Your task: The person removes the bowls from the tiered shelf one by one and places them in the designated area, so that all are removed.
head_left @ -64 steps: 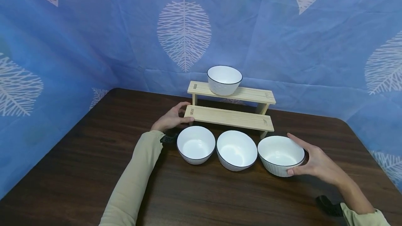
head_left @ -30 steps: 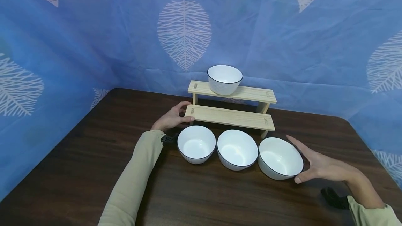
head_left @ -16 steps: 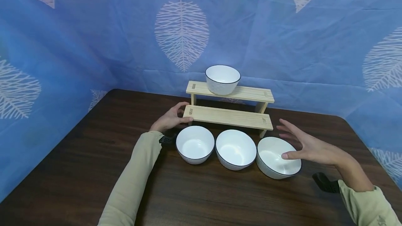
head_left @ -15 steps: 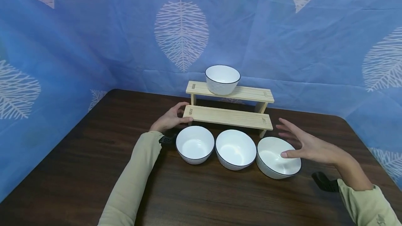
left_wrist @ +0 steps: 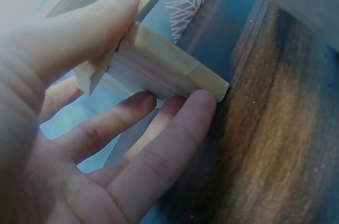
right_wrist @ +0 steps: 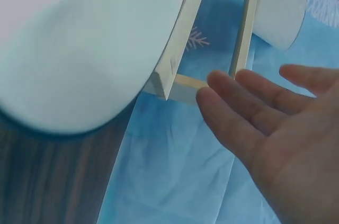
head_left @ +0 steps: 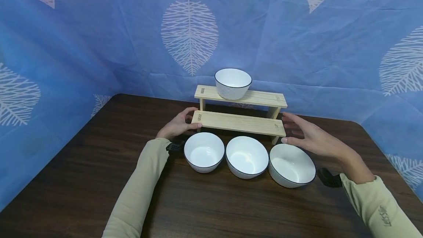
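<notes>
A pale two-step wooden stand point(head_left: 239, 122) stands at the back of the dark table. My left hand point(head_left: 176, 125) grips the left end of its lower step; the left wrist view shows the thumb along the board's edge and fingertips on the side leg point(left_wrist: 164, 70). Beside the right end of that step is my right hand point(head_left: 312, 137), fingers extended and holding nothing. In the right wrist view its fingertips point(right_wrist: 206, 97) come near the stand's end; contact cannot be told. On the upper step sits a white bowl point(head_left: 232, 83) with a dark rim.
Three more white dark-rimmed bowls form a row before the stand: a left bowl point(head_left: 204, 153), a middle bowl point(head_left: 247, 158) and a right bowl point(head_left: 292, 166) just below my right hand. A blue leaf-print cloth point(head_left: 132, 39) hangs behind the wooden table point(head_left: 231, 208).
My right hand has left the right bowl and moved up and leftward to the stand's right end. That bowl was turned slightly and let go. My left hand stays on the stand.
</notes>
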Demonstrator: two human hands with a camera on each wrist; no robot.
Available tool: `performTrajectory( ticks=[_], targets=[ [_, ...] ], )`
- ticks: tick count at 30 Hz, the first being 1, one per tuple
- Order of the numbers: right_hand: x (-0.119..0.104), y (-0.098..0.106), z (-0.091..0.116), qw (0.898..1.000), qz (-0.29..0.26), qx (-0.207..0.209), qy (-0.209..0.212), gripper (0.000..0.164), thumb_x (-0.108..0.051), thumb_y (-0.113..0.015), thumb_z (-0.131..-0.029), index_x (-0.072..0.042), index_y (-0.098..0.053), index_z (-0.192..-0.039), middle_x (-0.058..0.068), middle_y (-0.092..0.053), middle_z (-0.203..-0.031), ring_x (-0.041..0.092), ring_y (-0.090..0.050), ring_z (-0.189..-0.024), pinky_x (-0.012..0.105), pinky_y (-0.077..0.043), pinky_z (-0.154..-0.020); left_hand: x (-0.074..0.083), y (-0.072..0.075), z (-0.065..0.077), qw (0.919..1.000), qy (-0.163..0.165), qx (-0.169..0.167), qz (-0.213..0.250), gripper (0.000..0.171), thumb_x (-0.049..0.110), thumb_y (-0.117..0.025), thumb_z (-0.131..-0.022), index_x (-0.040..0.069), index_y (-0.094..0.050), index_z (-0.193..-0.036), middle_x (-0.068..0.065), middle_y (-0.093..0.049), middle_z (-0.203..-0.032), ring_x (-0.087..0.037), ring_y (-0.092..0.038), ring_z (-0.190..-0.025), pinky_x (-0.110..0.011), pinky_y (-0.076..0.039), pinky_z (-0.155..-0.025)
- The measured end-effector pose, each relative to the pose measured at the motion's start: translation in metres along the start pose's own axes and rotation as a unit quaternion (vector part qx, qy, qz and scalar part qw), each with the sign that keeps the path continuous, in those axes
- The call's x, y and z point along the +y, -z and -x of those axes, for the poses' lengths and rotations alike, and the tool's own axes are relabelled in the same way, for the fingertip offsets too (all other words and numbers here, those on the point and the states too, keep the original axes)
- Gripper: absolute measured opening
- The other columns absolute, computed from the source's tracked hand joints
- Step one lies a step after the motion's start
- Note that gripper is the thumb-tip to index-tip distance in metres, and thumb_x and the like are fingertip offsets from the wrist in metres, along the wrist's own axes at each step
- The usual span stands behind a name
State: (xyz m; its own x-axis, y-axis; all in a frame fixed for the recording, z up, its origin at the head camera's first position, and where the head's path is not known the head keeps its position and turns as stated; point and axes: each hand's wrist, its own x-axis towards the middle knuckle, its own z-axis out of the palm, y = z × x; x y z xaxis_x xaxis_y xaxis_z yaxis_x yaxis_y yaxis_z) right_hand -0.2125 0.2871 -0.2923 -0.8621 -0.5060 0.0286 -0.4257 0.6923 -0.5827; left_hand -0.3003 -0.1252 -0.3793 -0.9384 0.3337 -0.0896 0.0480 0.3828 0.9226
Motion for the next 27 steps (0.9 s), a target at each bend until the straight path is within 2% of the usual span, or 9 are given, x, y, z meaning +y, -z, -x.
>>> performTrajectory(
  ticks=[4, 9, 19, 27],
  targets=[
    [-0.005, 0.002, -0.01, 1.0, -0.01, 0.016, -0.009, 0.076, -0.018, -0.065, -0.101, 0.008, -0.02, -0.156, 0.035, -0.031, -0.153, 0.055, -0.042, -0.133, 0.064, -0.043, -0.101, -0.001, 0.0, -0.001, 1.0, 0.001, 0.001, 0.0, 0.077, 0.016, -0.073, -0.096, 0.01, -0.029, -0.159, -0.026, -0.051, -0.131, -0.035, -0.06, -0.11, -0.049, -0.054, -0.094],
    [-0.009, 0.005, -0.019, 0.999, -0.029, 0.036, -0.017, 0.077, -0.017, -0.064, -0.102, 0.005, -0.016, -0.159, 0.032, -0.029, -0.156, 0.053, -0.039, -0.136, 0.064, -0.041, -0.103, -0.002, 0.0, -0.001, 1.0, -0.001, 0.002, 0.007, 0.076, 0.014, -0.073, -0.096, 0.011, -0.029, -0.158, -0.027, -0.051, -0.13, -0.034, -0.06, -0.109, -0.049, -0.054, -0.094],
    [-0.014, 0.009, -0.038, 0.995, -0.042, 0.089, 0.003, 0.073, -0.015, -0.063, -0.103, 0.005, -0.02, -0.158, 0.029, -0.031, -0.156, 0.05, -0.037, -0.139, 0.062, -0.036, -0.108, -0.001, -0.001, -0.001, 0.9999, -0.002, -0.005, 0.015, 0.076, 0.012, -0.071, -0.097, 0.01, -0.028, -0.159, -0.027, -0.051, -0.13, -0.035, -0.062, -0.109, -0.047, -0.056, -0.091],
    [-0.019, 0.011, -0.057, 0.992, -0.054, 0.113, -0.025, 0.075, -0.023, -0.064, -0.102, 0.003, -0.021, -0.158, 0.028, -0.029, -0.158, 0.051, -0.035, -0.14, 0.063, -0.034, -0.11, -0.001, 0.0, -0.002, 0.9995, 0.003, -0.004, 0.031, 0.078, 0.01, -0.072, -0.096, 0.01, -0.027, -0.16, -0.027, -0.051, -0.131, -0.036, -0.064, -0.108, -0.047, -0.056, -0.09]
  ],
)
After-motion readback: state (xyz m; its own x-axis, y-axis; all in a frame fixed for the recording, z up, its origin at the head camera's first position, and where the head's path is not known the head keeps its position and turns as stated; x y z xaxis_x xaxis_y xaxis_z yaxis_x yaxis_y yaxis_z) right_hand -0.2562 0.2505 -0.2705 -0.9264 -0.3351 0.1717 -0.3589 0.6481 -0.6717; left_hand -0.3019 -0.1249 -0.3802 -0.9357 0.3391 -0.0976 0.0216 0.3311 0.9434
